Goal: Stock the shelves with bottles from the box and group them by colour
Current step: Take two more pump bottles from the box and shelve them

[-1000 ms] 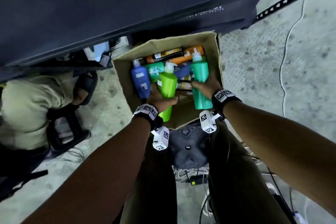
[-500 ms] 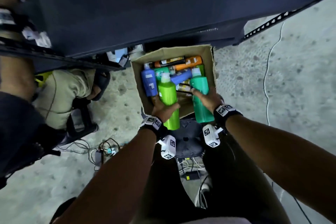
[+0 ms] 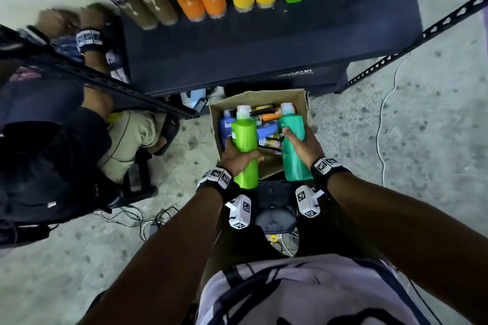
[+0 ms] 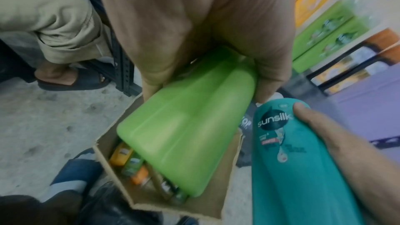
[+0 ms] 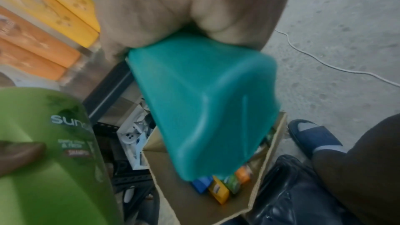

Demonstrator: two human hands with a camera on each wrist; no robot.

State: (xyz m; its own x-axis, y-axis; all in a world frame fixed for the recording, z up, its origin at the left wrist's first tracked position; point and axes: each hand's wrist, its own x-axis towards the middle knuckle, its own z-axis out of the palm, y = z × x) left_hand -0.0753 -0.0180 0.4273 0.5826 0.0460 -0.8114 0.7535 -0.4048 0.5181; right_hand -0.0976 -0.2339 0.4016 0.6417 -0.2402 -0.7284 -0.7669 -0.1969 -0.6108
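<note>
Head view alone shows the shelf (image 3: 264,45) above the box (image 3: 298,99), with brown, orange, yellow and green bottles standing in colour groups. Left wrist view alone shows the "sunsilk" label on the teal bottle (image 3: 293,148); right wrist view shows the label on the green bottle (image 3: 245,145). Left hand (image 3: 235,157) is wrapped round the green bottle's middle, bottle upright, cap away from the person, base hanging past the wrist over the box. Right hand (image 3: 303,144) is wrapped round the teal bottle, thumb on its front, just beside the green one. More bottles lie in the box below both.
</note>
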